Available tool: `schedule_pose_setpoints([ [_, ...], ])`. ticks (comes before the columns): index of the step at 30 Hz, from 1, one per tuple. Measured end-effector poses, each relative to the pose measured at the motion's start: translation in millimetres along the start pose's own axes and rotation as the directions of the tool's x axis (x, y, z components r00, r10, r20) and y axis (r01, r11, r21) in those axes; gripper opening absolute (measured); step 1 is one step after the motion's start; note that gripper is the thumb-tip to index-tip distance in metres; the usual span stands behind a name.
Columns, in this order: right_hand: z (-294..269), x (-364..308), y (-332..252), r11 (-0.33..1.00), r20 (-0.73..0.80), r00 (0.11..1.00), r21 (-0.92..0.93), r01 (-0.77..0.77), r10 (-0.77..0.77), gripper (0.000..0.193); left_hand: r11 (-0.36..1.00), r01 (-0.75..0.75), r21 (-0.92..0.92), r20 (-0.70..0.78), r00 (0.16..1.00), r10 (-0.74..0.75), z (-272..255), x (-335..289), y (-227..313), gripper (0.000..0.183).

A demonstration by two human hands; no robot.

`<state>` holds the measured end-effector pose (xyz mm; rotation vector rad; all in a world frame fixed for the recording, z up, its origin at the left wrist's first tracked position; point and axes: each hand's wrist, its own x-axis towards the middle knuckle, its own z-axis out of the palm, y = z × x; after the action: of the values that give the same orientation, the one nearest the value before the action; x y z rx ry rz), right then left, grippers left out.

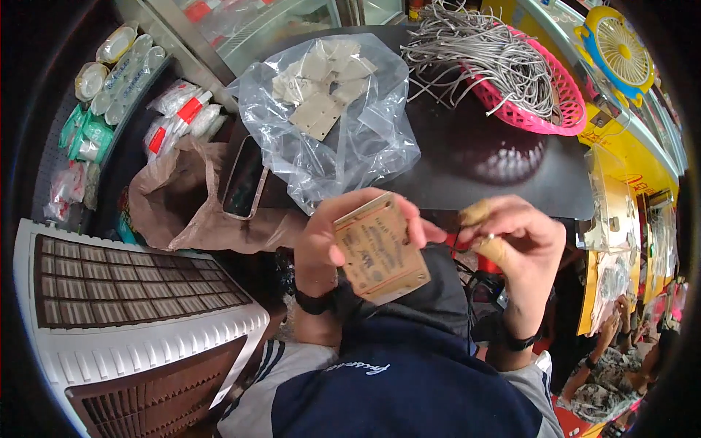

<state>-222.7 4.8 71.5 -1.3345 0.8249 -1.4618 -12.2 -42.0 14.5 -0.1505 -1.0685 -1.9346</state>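
Note:
My left hand (321,232) is closed around a brown cardboard tag (381,248), possibly a small stack, with printing and small punched holes. The tag is tilted, its printed face toward me. To its right, my right hand (515,237) pinches thumb and forefinger together; both tips wear tan coverings. A small pale spot shows at the pinch, too small to name. The two hands are apart, in front of the table edge. Beyond them, a clear plastic bag (372,150) on the table holds several similar grey-brown cards (319,115).
Grey cords (504,69) heap over a pink basket (573,102) at the far right of the black table (438,171). A phone (246,179) and a brown bag (175,197) lie left. A white air cooler (146,321) stands near left; another person (610,379) sits at right.

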Motion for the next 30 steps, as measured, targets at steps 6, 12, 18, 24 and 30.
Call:
schedule_pose_setpoints([
  [6,8.3,0.3,-10.7,0.971,0.183,0.980,-0.212,0.111,-0.072,0.018,0.995,0.062,0.076,-0.095,0.994,-0.055,1.8,11.3,4.9,0.076],
  [12,9.3,-5.0,-6.4,0.981,0.244,0.954,-0.126,-0.148,0.175,0.014,0.960,0.077,0.270,-0.211,0.977,-0.019,12.2,16.1,8.9,0.084],
  [18,9.0,-4.5,0.1,0.917,0.077,0.987,-0.366,0.161,-0.142,0.018,0.923,0.219,0.318,-0.306,0.945,-0.118,16.8,0.0,31.8,0.091],
  [24,8.1,-8.7,-1.0,0.881,0.022,0.959,-0.390,0.268,-0.282,0.025,0.014,0.436,0.900,-0.431,0.885,0.177,18.8,-7.1,56.3,0.055],
  [30,17.7,-7.1,-1.6,0.871,0.008,0.947,-0.392,0.297,-0.320,0.025,0.765,0.111,0.635,-0.416,0.883,0.217,52.8,8.8,26.0,0.070],
])
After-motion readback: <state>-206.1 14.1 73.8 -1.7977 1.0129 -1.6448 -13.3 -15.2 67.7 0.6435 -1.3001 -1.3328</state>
